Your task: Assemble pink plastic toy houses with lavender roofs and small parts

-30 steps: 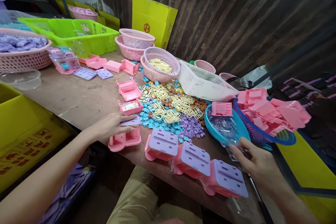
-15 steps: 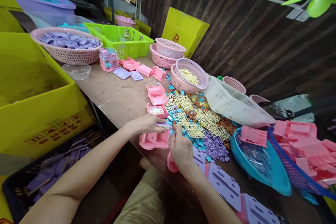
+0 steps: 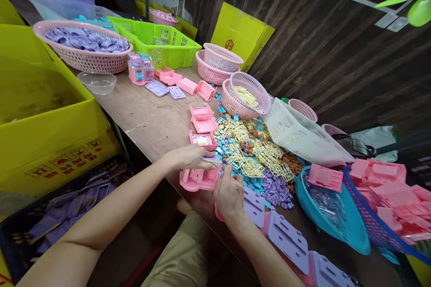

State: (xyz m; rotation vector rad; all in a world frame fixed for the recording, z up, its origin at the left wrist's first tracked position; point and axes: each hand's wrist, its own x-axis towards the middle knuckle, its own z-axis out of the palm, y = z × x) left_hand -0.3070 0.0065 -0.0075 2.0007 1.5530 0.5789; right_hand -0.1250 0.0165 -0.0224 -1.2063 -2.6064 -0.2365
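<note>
My left hand (image 3: 190, 158) reaches over a pink plastic tray (image 3: 198, 181) near the table's front edge. Between its fingers lies a small flat purple piece (image 3: 213, 160), over the tray's far side. My right hand (image 3: 229, 192) is closed at the tray's right corner, fingertips bent together; whatever they hold is hidden. Behind the left hand stands another pink tray (image 3: 204, 141) with a whitish packet in it. Purple slotted panels (image 3: 288, 236) on pink bases run in a row beside my right forearm.
Cream frames (image 3: 269, 156), purple discs (image 3: 278, 188) and brown and blue bits are heaped right of the trays. A turquoise basin (image 3: 353, 224) and a blue-rimmed basket of pink parts (image 3: 387, 184) stand at right. A yellow carton (image 3: 50, 143) adjoins the table's left edge.
My right hand has shifted slightly left, closer to the pink tray's corner. My left hand stays at the purple piece. The camera view has moved a little.
</note>
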